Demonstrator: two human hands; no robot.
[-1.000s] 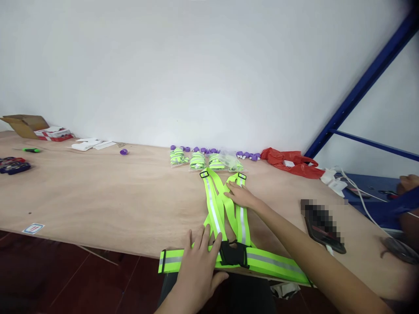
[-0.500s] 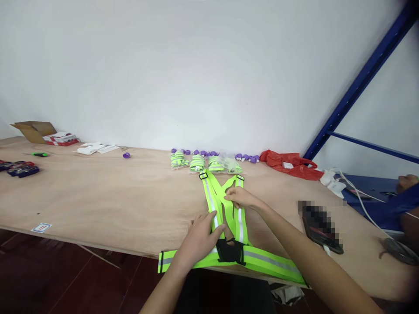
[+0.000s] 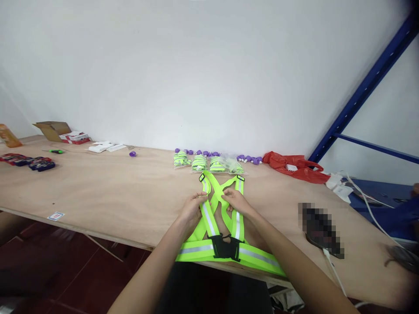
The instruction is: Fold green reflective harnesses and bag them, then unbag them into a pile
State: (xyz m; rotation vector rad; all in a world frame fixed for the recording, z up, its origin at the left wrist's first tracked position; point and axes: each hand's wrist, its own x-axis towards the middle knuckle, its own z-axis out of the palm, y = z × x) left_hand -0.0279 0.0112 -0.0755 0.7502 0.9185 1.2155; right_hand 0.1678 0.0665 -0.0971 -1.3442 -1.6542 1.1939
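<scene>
A neon yellow-green reflective vest (image 3: 216, 188) of elastic straps with silver stripes lies at the table's front, its straps crossing near the top. My left hand (image 3: 191, 209) pinches the left strap below its black slider buckle (image 3: 202, 177). On the other side, my right hand (image 3: 236, 200) has its fingers closed on the strap beside the crossing, partly hiding it. Below both hands is the black plastic centre piece (image 3: 225, 247), joined to the belt (image 3: 258, 259), which runs along the table edge.
Bagged folded vests (image 3: 199, 163) and several purple items (image 3: 248, 159) line the wall side. Rightward are a red plastic bag (image 3: 294, 169), a pixelated dark device (image 3: 322, 231) with a white cable, and a blue rack (image 3: 366, 91). Dark bundles (image 3: 41, 163) and a cardboard box (image 3: 54, 130) stand left.
My left hand has risen from lying flat on the left strap to pinching it higher up. The belt's left end has shifted inward. My view has turned slightly left.
</scene>
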